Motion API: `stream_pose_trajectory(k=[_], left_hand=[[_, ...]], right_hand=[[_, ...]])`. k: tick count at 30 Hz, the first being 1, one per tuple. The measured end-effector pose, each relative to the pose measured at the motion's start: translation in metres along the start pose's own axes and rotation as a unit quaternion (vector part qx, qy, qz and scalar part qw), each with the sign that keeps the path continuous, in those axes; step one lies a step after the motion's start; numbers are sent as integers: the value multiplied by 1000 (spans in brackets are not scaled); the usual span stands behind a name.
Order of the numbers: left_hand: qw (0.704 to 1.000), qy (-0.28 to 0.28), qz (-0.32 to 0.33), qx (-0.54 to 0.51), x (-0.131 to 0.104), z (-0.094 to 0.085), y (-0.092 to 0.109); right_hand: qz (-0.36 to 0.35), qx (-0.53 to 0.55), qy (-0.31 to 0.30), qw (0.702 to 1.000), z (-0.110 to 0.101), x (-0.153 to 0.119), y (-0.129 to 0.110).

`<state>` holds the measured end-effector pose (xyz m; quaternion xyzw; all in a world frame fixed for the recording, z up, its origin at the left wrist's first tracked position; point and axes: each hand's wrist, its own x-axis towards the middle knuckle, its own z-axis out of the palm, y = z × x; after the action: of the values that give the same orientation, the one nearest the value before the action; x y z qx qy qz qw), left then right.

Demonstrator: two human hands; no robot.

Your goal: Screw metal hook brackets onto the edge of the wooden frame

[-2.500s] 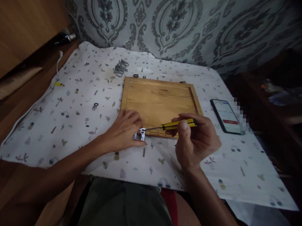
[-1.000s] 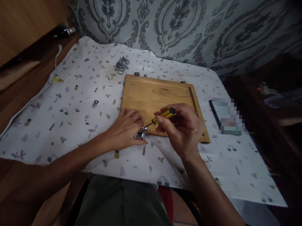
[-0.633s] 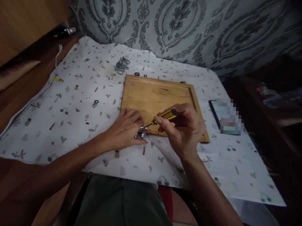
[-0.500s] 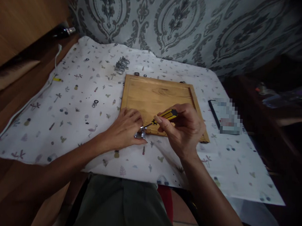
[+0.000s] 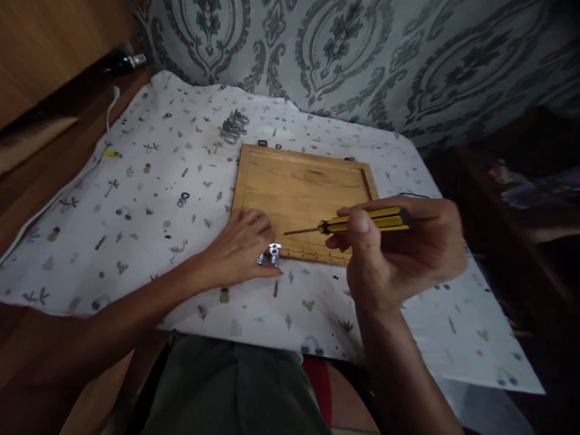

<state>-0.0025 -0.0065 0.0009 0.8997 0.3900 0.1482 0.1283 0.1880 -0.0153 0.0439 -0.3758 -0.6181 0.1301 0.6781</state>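
My right hand (image 5: 398,254) is closed around the handle of a yellow-and-black screwdriver (image 5: 366,222). The shaft points left, its tip raised and apart from the metal piece. My left hand (image 5: 243,247) rests on the near left corner of a framed wooden panel (image 5: 301,192), fingers on top and thumb below. Between thumb and fingers it pins a small shiny metal fitting (image 5: 274,254) with holes against the panel's near edge. The left fingers hide part of the fitting. Small holes show along the panel's near edge to its right.
Several grey metal pieces (image 5: 234,126) lie in a cluster on the patterned white tablecloth (image 5: 199,188), behind the panel's left corner. A white cable (image 5: 45,210) runs along the left edge. Patterned wallpaper (image 5: 278,44) stands behind. My right hand mostly covers a dark-edged item on the right.
My right hand has moved right and toward me, lifting the screwdriver tip off the metal fitting. My left hand stays in place, holding the fitting at the panel's edge.
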Motion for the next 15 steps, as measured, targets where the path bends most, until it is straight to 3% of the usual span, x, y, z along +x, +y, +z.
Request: stream_pose_trajectory(k=[15], left_hand=[[1000, 2, 1, -15, 0, 0, -1]], right_hand=[[50, -31, -75, 996, -5, -14, 13]])
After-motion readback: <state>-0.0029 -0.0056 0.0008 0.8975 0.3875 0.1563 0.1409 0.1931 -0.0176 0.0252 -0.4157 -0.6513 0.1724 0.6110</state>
